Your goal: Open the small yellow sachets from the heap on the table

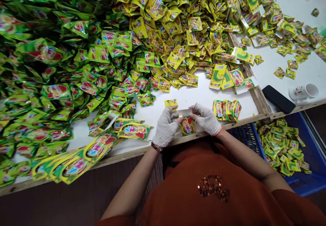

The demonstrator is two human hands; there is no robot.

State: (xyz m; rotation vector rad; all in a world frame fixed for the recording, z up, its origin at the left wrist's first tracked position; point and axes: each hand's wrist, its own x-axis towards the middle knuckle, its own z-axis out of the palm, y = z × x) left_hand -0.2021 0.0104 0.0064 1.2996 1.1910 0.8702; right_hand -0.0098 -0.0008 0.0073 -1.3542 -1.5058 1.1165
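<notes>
Both hands wear pale knitted gloves that leave the fingertips bare. Between them is a small printed carton (187, 127), standing at the table's front edge with its white top flaps raised. My left hand (166, 126) pinches the carton's left side, and my right hand (206, 119) grips its upper right corner. Just beyond my left fingertips lies a yellow sachet (170, 102). To the right of my right hand, several filled cartons (226, 110) lie in a row. Flat, unfolded cartons (84, 158) are fanned out at the left along the edge. The carton's inside is hidden from me.
A big heap of green sachets (56, 56) covers the left, with yellow sachets (175, 25) at the centre. A wooden strip (259, 98) divides the table. Right of it are a black phone (278, 99) and a white mug (304, 91). A blue crate (312, 164) below holds cartons.
</notes>
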